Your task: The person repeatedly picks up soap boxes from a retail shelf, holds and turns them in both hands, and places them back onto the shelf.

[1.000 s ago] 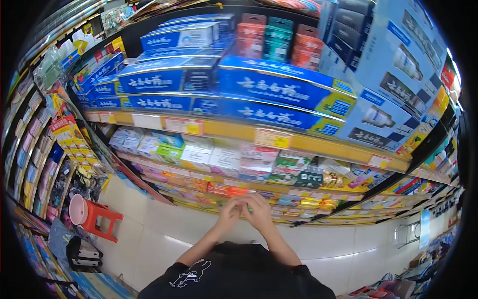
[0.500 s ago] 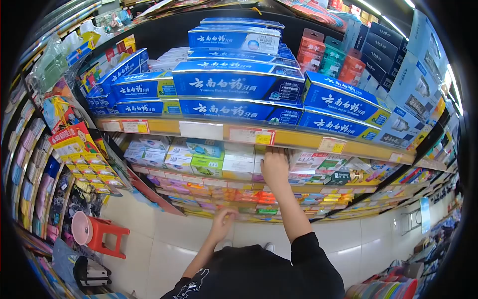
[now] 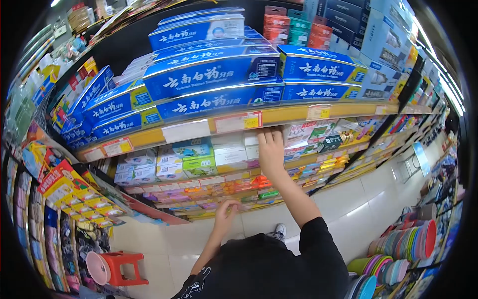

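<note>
My right hand [image 3: 271, 148] reaches under the front edge of the upper shelf, its fingers bent over a small white box [image 3: 252, 152] in the row of cartons; the fingertips are partly hidden. To its left stand more white boxes [image 3: 230, 156] and a green-and-white box [image 3: 198, 166]. Pink-and-white boxes [image 3: 300, 132] are just to its right. My left hand [image 3: 227, 211] hangs lower, in front of the bottom shelves, with loosely curled fingers, the thumb apart and nothing visible in it.
Blue toothpaste boxes [image 3: 211, 74] are stacked on the upper shelf, above a yellow edge strip [image 3: 286, 113] with price tags. A hanging yellow-red card display [image 3: 82, 192] is at left. On the floor stands a red stool [image 3: 124, 269]; stacked colourful basins [image 3: 403, 244] are at right.
The view has shifted and tilted, so the shelves sit further left and more slanted. My right hand stays at the white boxes; my left hand remains low, its fingers a little more spread.
</note>
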`<state>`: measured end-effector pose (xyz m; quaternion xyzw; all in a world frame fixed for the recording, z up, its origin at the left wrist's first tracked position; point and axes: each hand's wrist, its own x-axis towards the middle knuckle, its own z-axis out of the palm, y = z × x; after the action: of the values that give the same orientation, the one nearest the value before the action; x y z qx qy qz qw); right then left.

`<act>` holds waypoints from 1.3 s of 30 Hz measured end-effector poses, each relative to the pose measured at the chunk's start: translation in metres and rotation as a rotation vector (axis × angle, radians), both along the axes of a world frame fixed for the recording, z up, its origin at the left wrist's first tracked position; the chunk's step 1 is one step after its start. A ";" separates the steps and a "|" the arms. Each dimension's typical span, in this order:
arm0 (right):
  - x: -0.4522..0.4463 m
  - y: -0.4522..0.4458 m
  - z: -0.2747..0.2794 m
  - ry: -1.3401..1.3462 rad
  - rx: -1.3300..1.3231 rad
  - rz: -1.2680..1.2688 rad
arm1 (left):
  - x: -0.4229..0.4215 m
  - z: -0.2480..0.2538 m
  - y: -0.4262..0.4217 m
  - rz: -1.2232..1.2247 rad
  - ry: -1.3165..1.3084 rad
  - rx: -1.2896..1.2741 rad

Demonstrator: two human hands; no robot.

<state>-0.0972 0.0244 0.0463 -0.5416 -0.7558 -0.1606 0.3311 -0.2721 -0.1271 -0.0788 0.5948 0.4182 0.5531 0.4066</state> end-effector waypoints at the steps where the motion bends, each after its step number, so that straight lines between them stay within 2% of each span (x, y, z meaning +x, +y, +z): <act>1: 0.002 -0.008 0.004 0.042 0.056 0.020 | 0.001 -0.001 0.002 0.002 0.004 0.021; 3: 0.006 -0.032 0.016 0.122 0.170 0.068 | 0.003 0.001 0.005 0.080 -0.032 0.107; 6: 0.018 -0.074 0.031 0.181 0.146 0.147 | 0.010 0.015 0.011 0.148 -0.135 0.196; 7: 0.022 -0.084 0.033 0.251 0.051 0.217 | 0.013 0.025 0.014 0.159 -0.176 0.217; 10: 0.034 -0.110 0.029 0.415 -0.232 0.380 | 0.023 0.061 0.013 -0.005 -0.340 0.216; 13: 0.050 -0.125 0.020 0.446 -0.464 0.481 | 0.024 0.064 0.014 -0.062 0.096 0.240; 16: 0.076 -0.131 0.016 0.587 -0.597 0.564 | 0.046 0.065 0.015 -0.087 0.123 0.234; 17: 0.086 -0.135 0.019 0.608 -0.604 0.579 | 0.055 0.058 0.011 -0.133 0.016 0.089; 19: 0.103 -0.142 0.015 0.798 -0.804 0.496 | 0.072 0.038 0.000 -0.211 -0.189 -0.207; 20: 0.111 -0.146 0.011 0.895 -0.902 0.456 | 0.085 0.033 -0.001 -0.212 -0.245 -0.220; 23: 0.140 -0.149 -0.024 0.871 -0.583 0.352 | 0.128 0.032 -0.001 -0.226 -0.375 -0.293; 26: 0.181 -0.155 -0.020 1.118 -0.830 0.178 | 0.168 0.054 0.008 -0.250 -0.409 -0.365; 29: 0.216 -0.157 -0.008 1.303 -0.837 0.276 | 0.210 0.069 0.022 -0.224 -0.406 -0.293; 31: 0.237 -0.151 -0.028 1.316 -0.644 0.282 | 0.242 0.076 0.030 -0.214 -0.419 -0.208; 34: 0.263 -0.141 -0.032 1.425 -0.392 0.257 | 0.283 0.082 0.051 -0.314 -0.272 -0.090; 35: 0.272 -0.134 -0.035 1.432 -0.290 0.248 | 0.294 0.087 0.056 -0.389 -0.248 -0.152; 39: 0.314 -0.106 -0.032 1.447 -0.087 0.285 | 0.336 0.092 0.082 -0.287 0.170 -0.014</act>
<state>0.2170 -0.0818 0.0138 -0.4215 -0.4172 0.3115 0.7425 0.0634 -0.0447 0.0128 0.6902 0.3658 0.4342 0.4486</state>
